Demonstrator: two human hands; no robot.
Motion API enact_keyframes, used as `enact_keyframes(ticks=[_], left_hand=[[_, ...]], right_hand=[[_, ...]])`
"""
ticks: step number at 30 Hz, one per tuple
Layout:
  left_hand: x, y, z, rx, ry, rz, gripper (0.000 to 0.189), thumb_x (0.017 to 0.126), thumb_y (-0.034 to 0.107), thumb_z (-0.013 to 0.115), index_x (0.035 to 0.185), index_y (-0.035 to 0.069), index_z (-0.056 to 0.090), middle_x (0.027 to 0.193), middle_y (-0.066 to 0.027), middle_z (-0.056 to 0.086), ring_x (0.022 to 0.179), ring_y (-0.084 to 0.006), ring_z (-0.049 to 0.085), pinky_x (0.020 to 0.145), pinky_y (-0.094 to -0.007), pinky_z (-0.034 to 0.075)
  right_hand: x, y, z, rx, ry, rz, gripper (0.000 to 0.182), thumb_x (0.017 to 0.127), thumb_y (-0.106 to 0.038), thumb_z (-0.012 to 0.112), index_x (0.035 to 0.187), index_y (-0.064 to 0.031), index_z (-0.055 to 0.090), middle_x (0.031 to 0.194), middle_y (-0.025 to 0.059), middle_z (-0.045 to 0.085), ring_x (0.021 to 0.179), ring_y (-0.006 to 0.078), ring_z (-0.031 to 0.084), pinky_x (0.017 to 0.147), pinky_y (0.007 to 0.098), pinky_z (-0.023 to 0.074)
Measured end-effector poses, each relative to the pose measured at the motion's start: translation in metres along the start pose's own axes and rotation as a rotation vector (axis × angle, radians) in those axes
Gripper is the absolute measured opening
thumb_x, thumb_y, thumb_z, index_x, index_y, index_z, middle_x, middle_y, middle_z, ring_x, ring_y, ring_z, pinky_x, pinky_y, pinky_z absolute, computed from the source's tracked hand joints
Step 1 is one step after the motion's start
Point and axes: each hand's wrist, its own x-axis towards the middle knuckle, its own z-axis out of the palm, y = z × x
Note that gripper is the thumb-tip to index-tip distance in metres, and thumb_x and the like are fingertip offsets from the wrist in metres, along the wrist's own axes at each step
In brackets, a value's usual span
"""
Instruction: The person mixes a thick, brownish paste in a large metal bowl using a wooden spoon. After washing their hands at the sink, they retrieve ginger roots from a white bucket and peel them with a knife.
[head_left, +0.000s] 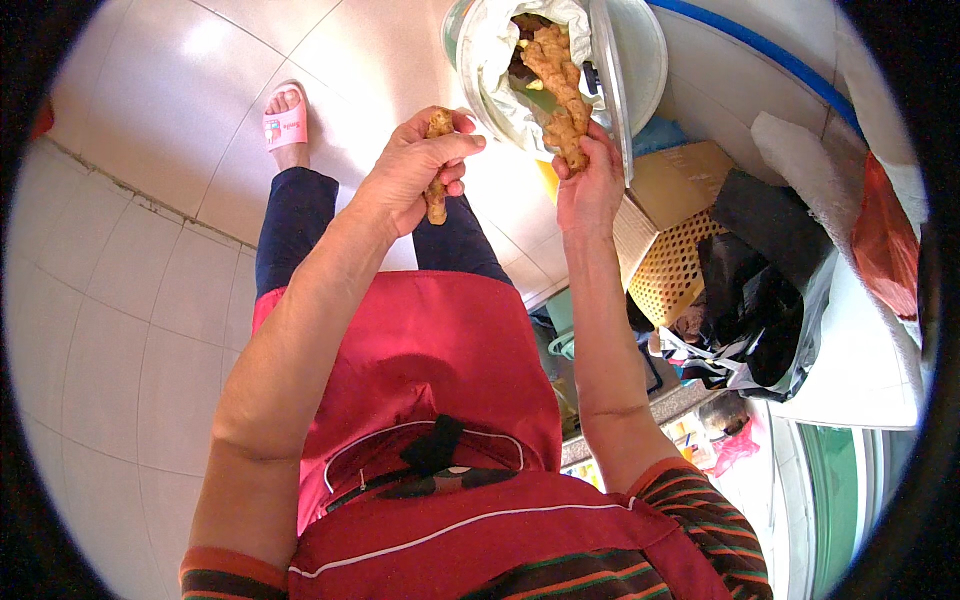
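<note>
My left hand (409, 169) is closed around a short, slim ginger piece (436, 206), whose ends stick out above and below the fist. With my right hand (589, 191) I grip the lower end of a large, knobbly ginger root (559, 75). That root reaches up over the mouth of a white plastic bag (489, 52), which lines a round container. Dark contents and a few pale yellow bits show in the bag, partly hidden by the root. A grey metal rim or lid edge (616, 97) stands upright just right of the bag.
To the right are a cardboard box (682, 180), a yellow perforated plastic basket (667, 262) and black plastic bags (757, 300). A blue hose (757, 45) curves along the upper right. My foot in a pink slipper (292, 127) rests on the tiled floor (187, 97).
</note>
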Motion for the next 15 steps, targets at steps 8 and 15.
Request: enact_keyframes(ticks=[8,15], left_hand=[[0.013,0.0,0.003,0.028,0.088,0.002,0.023,0.079,0.014,0.068,0.093,0.005,0.053,0.065,0.0011,0.05,0.047,-0.0031,0.039,0.042,-0.0189,0.036],[0.016,0.004,0.006,0.161,0.084,0.012,0.033,0.078,0.021,0.072,0.098,0.002,0.054,0.077,-0.0063,0.06,0.045,-0.0023,0.039,0.04,-0.0168,0.034]], right_hand=[[0.002,0.01,-0.02,0.052,-0.045,0.165,0.026,0.08,-0.006,0.045,0.105,-0.0048,0.05,0.097,0.0061,0.058,0.077,0.0155,0.059,0.043,0.0224,0.0346],[-0.01,0.019,-0.037,0.156,-0.039,0.239,0.039,0.078,-0.011,0.043,0.115,-0.0033,0.046,0.101,0.0168,0.061,0.081,0.0196,0.059,0.048,0.0228,0.0392]])
